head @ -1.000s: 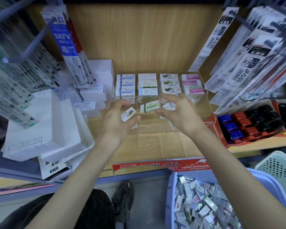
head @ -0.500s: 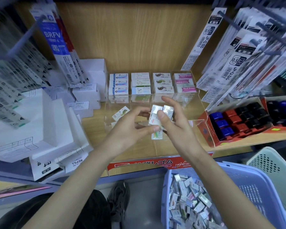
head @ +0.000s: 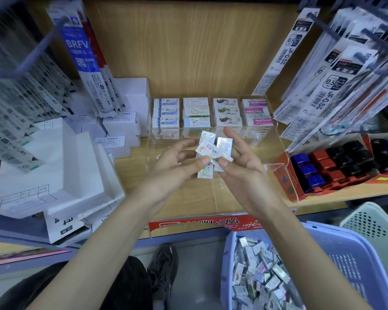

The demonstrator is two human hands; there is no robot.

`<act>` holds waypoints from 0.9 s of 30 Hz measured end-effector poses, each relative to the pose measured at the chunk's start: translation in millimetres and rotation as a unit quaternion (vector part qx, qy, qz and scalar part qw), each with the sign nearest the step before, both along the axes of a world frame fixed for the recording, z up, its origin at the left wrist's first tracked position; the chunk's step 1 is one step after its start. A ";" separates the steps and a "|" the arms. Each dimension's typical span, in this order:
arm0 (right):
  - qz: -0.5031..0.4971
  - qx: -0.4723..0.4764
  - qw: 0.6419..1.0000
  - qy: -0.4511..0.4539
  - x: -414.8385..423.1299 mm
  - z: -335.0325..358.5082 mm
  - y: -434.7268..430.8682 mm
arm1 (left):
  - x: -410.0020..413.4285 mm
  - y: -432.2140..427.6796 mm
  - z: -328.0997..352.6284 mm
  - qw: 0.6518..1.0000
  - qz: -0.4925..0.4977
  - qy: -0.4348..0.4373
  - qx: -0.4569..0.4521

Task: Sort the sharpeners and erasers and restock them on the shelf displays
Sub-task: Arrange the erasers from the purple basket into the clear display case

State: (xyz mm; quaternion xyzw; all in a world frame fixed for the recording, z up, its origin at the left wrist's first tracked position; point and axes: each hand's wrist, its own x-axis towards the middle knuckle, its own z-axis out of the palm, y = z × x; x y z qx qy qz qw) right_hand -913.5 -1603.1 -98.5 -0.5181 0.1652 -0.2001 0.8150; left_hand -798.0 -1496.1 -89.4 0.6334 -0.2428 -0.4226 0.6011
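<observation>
Left grip (head: pixel 177 168) and right grip (head: pixel 242 168) pinch a bunch of erasers (head: pixel 213 151) between them above the clear display tray (head: pixel 188 223), mid-sort.

Both thumbs press on the topmost wrapped piece while the fingers cup the others. The bunch hangs over the tray's bare front half, just short of the four stacked rows (head: pixel 226 113) along its back edge. The step in hand looks like sorting by design; the next move likely calls for peeling one eraser off and matching it to its row without spilling the others. What look like sharpeners (head: pixel 332 166) sit in red cartons at the wooden shelf's (head: pixel 132 175) right edge, white boxes (head: pixel 54 166) at its left, with refill packs (head: pixel 323 86) hanging above. Below the shelf's front edge, to the right, a lilac basket (head: pixel 345 260) holds loose erasers.
</observation>
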 end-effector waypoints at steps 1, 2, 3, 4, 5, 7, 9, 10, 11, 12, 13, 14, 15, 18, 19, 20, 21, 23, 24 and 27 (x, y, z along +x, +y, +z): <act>0.004 0.016 1.000 -0.008 1.0 -1.2 1.6 | 0.1 -0.4 -1.1 1.000 -0.005 0.006 0.003; 0.009 0.028 0.999 -0.012 1.8 -1.3 3.6 | -0.6 -0.7 -1.2 1.000 -0.010 0.012 0.007; 0.012 0.035 0.999 -0.010 2.4 -1.2 5.5 | -1.0 -1.0 -1.4 1.000 -0.010 0.017 0.013; 0.007 0.034 0.999 0.002 3.2 -1.3 7.8 | -1.6 -1.2 -2.2 1.000 -0.007 0.022 0.018; -0.006 0.022 0.999 0.023 4.2 -2.0 10.3 | -2.3 -1.5 -3.9 0.999 -0.002 0.024 0.024; -0.039 -0.043 0.995 0.082 6.0 -3.3 16.6 | -5.5 -1.2 -6.1 0.999 0.002 0.018 0.026; -0.054 -0.122 0.982 0.132 8.8 -4.8 24.7 | -8.0 -0.3 -7.8 1.000 0.001 0.009 0.022; -0.056 -0.142 0.978 0.140 10.0 -4.2 29.1 | -8.5 1.0 -6.9 1.000 0.004 0.005 0.017; -0.059 -0.149 0.978 0.136 11.7 -2.8 32.8 | -7.8 2.4 -5.8 1.000 0.011 0.001 0.012; -0.061 -0.153 0.978 0.128 13.4 -1.1 35.3 | -6.2 4.3 -4.0 1.000 0.018 0.000 0.007; -0.064 -0.153 0.979 0.121 15.4 -0.7 36.3 | -3.9 6.3 -2.9 1.000 0.027 0.002 0.002; -0.065 -0.150 0.980 0.113 18.9 1.9 37.6 | -1.8 8.4 -2.1 0.999 0.033 0.009 -0.003; -0.063 -0.143 0.982 0.106 22.6 3.3 38.3 | 0.1 10.6 -1.9 0.999 0.037 0.016 -0.004; -0.050 -0.116 0.988 0.091 34.4 4.2 40.6 | 6.7 17.3 -3.5 0.999 0.047 0.020 0.020; -0.050 -0.112 0.989 0.088 38.4 2.7 39.6 | 10.3 20.0 -3.7 0.998 0.058 0.019 0.030; -0.058 -0.111 0.989 0.085 42.1 2.2 37.4 | 15.1 23.1 -3.2 0.996 0.075 0.022 0.037; -0.075 -0.122 0.986 0.088 46.1 0.8 32.3 | 20.4 26.3 -2.3 0.994 0.097 0.030 0.040; -0.103 -0.171 0.973 0.111 53.0 1.9 18.8 | 31.2 33.0 1.7 0.988 0.141 0.053 0.034; -0.106 -0.196 0.966 0.129 56.4 2.6 12.2 | 35.4 36.1 3.9 0.986 0.156 0.059 0.025; -0.090 -0.260 0.945 0.176 70.0 4.0 2.1 | 42.7 43.1 5.8 0.984 0.173 0.051 0.008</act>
